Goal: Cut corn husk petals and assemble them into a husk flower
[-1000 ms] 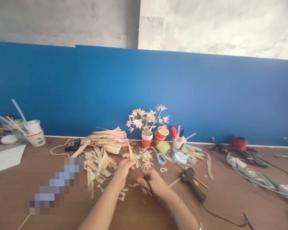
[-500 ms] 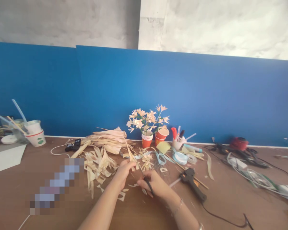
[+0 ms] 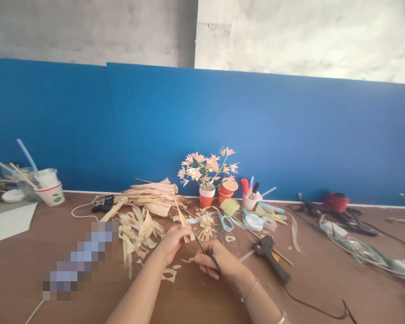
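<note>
Between the fingers of my left hand (image 3: 172,243) is a narrow, pointed piece of dried husk (image 3: 183,220), its tip aimed up and away from me. My right hand (image 3: 214,260) is wrapped round the dark handles of a pair of scissors (image 3: 212,258). The scissor blades reach up and left, close to the husk piece; I cannot tell whether they touch it. Husk scraps (image 3: 169,275) lie on the table just below my hands. Beyond them sits a pale husk flower (image 3: 207,228).
Loose husk strips (image 3: 141,229) and a husk bundle (image 3: 155,195) lie to the left. Husk flowers (image 3: 202,168) stand in an orange paper cup (image 3: 207,198) at the back. On the right are a glue gun (image 3: 272,258), blue ribbon rolls (image 3: 253,222) and tangled cables (image 3: 357,252).
My right hand and the scissors have shifted slightly, and the handles look more spread. My left hand keeps the husk piece in nearly the same place.
</note>
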Tool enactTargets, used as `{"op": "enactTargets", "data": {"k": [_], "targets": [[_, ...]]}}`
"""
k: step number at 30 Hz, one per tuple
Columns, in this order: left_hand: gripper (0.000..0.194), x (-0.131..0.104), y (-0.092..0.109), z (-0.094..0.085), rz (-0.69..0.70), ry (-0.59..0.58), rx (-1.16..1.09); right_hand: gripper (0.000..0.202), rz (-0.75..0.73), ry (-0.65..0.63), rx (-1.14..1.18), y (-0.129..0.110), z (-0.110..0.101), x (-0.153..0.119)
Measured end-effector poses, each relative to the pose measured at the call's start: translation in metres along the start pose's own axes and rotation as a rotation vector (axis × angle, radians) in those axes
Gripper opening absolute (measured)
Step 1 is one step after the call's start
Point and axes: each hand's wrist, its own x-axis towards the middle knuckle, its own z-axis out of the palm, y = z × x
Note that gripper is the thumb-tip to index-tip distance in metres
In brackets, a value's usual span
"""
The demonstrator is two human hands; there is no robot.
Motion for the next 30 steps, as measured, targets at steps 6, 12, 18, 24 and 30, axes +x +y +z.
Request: {"op": "enactTargets", "data": {"k": [6, 12, 18, 24, 30], "targets": [[0.023, 0.0, -0.003, -0.003, -0.041, -0.014, 0.004, 0.039, -0.003, 0.012, 0.026, 0.004, -0.002, 0.004], [0.015, 0.0, -0.002, -0.002, -0.019, -0.056, 0.101, 0.035, 0.004, 0.021, -0.006, 0.003, -0.002, 0.003], [0.015, -0.001, 0.002, -0.008, -0.063, -0.102, 0.134, 0.029, 0.049, -0.025, -0.047, 0.001, -0.005, -0.001], [0.015, -0.002, 0.003, -0.009, -0.091, -0.145, 0.138, 0.028, 0.072, -0.068, -0.05, 0.0, -0.01, -0.002], [0.014, -0.003, 0.004, -0.009, -0.094, -0.153, 0.129, 0.03, 0.083, -0.103, -0.03, 0.001, -0.012, -0.003]]}}
